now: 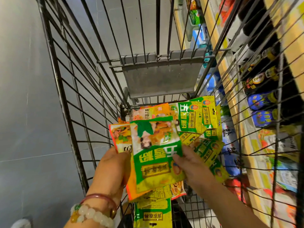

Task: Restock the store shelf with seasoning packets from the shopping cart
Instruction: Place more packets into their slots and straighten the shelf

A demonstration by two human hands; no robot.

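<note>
Two hands: both gripping seasoning packets (156, 153) above the shopping cart (69, 96).
Left hand (111, 168): holds the stack's left edge.
Right hand (192, 165): pinches the green top packet.
Store shelf (263, 99): right of cart.

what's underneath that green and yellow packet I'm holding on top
Under the green and yellow packet sits an orange packet, gripped with it by the left hand; the right hand pinches the top one. More packets lie below, mostly covered.
</note>
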